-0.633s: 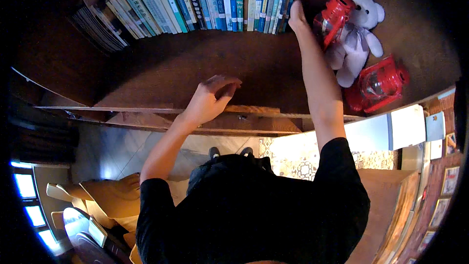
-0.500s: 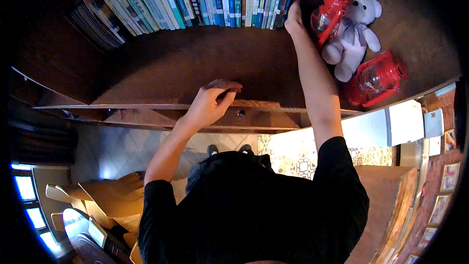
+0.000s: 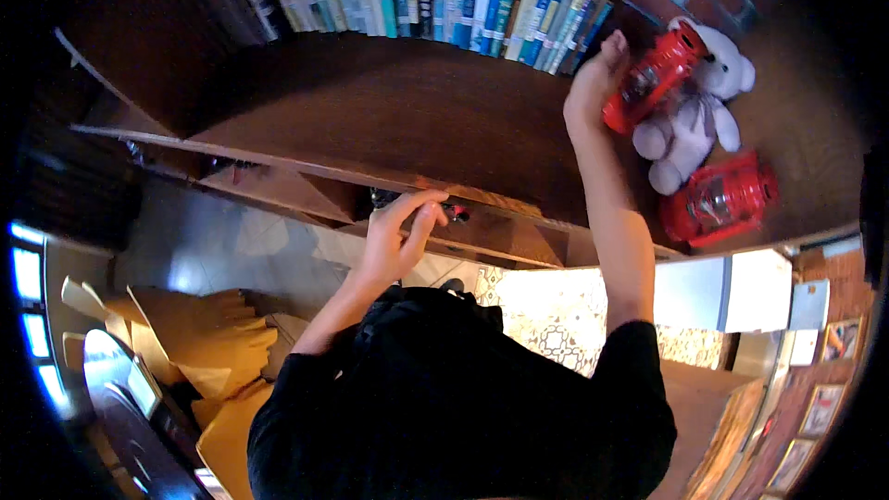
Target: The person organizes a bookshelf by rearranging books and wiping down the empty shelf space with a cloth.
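Note:
My right hand (image 3: 595, 83) reaches over the wooden shelf, its fingers stretched out and nothing visible in them. It lies in the gap between the right end of a row of upright books (image 3: 463, 0) and a red lantern (image 3: 653, 79); whether it touches the lantern I cannot tell. That lantern leans against a pale teddy bear (image 3: 690, 139) with a ribbon at its neck. Just below the bear lies a second red lantern (image 3: 722, 199). My left hand (image 3: 398, 236) hovers by the shelf's front edge, empty, thumb and bent fingers apart.
The dark wooden shelf (image 3: 370, 111) spans the view, with lower compartments (image 3: 278, 190) beneath its front edge. Tan chairs (image 3: 194, 343) stand behind at the left. A wooden tabletop (image 3: 694, 407) and a brick wall with framed pictures (image 3: 824, 407) are at the right.
The view has shifted and turned. My right hand has come away from the end of the book row, nearer the upper lantern. My left thumb and fingers have parted more.

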The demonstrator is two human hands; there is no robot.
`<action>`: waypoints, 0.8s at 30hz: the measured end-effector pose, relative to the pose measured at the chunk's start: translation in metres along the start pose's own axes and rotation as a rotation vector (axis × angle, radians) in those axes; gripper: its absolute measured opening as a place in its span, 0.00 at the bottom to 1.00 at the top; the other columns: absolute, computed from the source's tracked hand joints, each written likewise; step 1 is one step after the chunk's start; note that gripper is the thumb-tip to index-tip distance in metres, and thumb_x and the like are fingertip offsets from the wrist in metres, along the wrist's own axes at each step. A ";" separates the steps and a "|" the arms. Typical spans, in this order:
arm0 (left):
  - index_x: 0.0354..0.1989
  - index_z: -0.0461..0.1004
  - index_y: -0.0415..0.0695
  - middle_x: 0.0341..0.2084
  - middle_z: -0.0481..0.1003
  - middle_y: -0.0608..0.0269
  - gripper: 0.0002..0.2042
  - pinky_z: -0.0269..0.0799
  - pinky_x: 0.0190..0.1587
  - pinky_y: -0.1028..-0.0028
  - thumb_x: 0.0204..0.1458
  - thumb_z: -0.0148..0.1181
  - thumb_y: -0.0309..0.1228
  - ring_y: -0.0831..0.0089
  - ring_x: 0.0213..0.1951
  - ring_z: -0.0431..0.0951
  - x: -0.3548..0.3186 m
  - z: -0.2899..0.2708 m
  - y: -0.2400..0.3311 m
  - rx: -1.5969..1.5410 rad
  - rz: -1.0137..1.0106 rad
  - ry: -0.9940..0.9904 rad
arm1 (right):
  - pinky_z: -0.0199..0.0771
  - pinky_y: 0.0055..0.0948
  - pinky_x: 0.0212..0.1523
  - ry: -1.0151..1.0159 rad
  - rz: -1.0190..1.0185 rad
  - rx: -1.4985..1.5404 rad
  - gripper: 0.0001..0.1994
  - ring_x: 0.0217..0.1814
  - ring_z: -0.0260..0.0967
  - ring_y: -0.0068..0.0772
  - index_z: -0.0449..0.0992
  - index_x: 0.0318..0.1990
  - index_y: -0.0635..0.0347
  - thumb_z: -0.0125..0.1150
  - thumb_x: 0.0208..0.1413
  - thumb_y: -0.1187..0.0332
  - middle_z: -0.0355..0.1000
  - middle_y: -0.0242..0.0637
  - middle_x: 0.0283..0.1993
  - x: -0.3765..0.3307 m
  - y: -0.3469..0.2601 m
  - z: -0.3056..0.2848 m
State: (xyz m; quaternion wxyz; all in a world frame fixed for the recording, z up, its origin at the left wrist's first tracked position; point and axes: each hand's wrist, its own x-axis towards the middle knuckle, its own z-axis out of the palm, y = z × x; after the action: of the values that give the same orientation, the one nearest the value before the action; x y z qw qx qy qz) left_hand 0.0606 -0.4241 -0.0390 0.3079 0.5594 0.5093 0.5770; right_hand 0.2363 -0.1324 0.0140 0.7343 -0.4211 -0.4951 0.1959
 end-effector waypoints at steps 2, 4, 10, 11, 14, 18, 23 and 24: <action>0.33 0.74 0.38 0.23 0.73 0.66 0.07 0.63 0.31 0.81 0.60 0.50 0.24 0.83 0.27 0.68 -0.019 -0.002 -0.011 -0.101 -0.132 0.137 | 0.57 0.36 0.63 -0.191 -0.154 0.231 0.21 0.58 0.64 0.40 0.65 0.56 0.69 0.41 0.66 0.59 0.68 0.50 0.53 -0.048 -0.070 -0.007; 0.26 0.69 0.39 0.17 0.68 0.69 0.11 0.56 0.23 0.79 0.61 0.52 0.29 0.85 0.21 0.61 -0.034 -0.004 -0.024 -0.116 -0.225 0.255 | 0.61 0.38 0.60 -0.538 -0.192 0.443 0.17 0.55 0.67 0.41 0.69 0.51 0.69 0.43 0.64 0.65 0.70 0.48 0.51 -0.103 -0.098 -0.020; 0.31 0.73 0.37 0.29 0.74 0.67 0.06 0.69 0.35 0.79 0.53 0.58 0.28 0.82 0.34 0.72 -0.097 -0.015 -0.008 0.063 -0.177 0.609 | 0.70 0.38 0.54 -1.455 -0.386 0.666 0.08 0.48 0.73 0.43 0.77 0.41 0.65 0.55 0.55 0.74 0.75 0.43 0.43 -0.253 -0.142 -0.026; 0.36 0.74 0.36 0.35 0.75 0.67 0.08 0.72 0.43 0.77 0.50 0.58 0.26 0.79 0.41 0.73 -0.116 -0.028 -0.023 0.134 -0.188 0.591 | 0.69 0.38 0.55 -1.477 -0.280 0.648 0.09 0.49 0.72 0.44 0.76 0.41 0.65 0.56 0.54 0.73 0.75 0.44 0.44 -0.278 -0.139 -0.027; 0.29 0.74 0.36 0.25 0.74 0.72 0.06 0.70 0.33 0.76 0.53 0.55 0.27 0.81 0.31 0.71 -0.167 -0.043 -0.016 0.018 -0.443 0.824 | 0.67 0.36 0.56 -1.612 -0.105 0.545 0.09 0.51 0.71 0.47 0.75 0.42 0.66 0.54 0.55 0.73 0.74 0.46 0.45 -0.347 -0.152 -0.024; 0.24 0.74 0.36 0.22 0.73 0.72 0.11 0.69 0.28 0.77 0.56 0.52 0.29 0.83 0.27 0.70 -0.223 -0.058 -0.021 -0.261 -0.339 1.033 | 0.71 0.27 0.48 -1.787 0.106 0.561 0.10 0.45 0.73 0.31 0.76 0.44 0.63 0.49 0.62 0.69 0.76 0.40 0.42 -0.426 -0.155 -0.031; 0.28 0.76 0.37 0.25 0.75 0.70 0.11 0.70 0.33 0.79 0.57 0.51 0.30 0.83 0.29 0.72 -0.330 -0.126 -0.031 -0.316 -0.375 1.163 | 0.69 0.21 0.46 -2.120 0.522 0.502 0.12 0.41 0.69 0.20 0.75 0.46 0.64 0.49 0.63 0.67 0.74 0.34 0.41 -0.531 -0.234 -0.022; 0.28 0.76 0.37 0.25 0.75 0.70 0.11 0.69 0.32 0.80 0.57 0.51 0.30 0.83 0.29 0.72 -0.350 -0.139 -0.030 -0.314 -0.397 1.197 | 0.69 0.21 0.46 -2.168 0.543 0.514 0.12 0.42 0.69 0.21 0.75 0.46 0.65 0.49 0.62 0.68 0.74 0.34 0.41 -0.556 -0.241 -0.022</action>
State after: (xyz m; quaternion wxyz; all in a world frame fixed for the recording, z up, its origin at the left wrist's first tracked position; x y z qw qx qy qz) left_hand -0.0142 -0.7725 -0.1634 0.1496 -0.0153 0.5963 0.7886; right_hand -0.0158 -0.6705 -0.1062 -0.0804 0.0385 -0.7057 0.7029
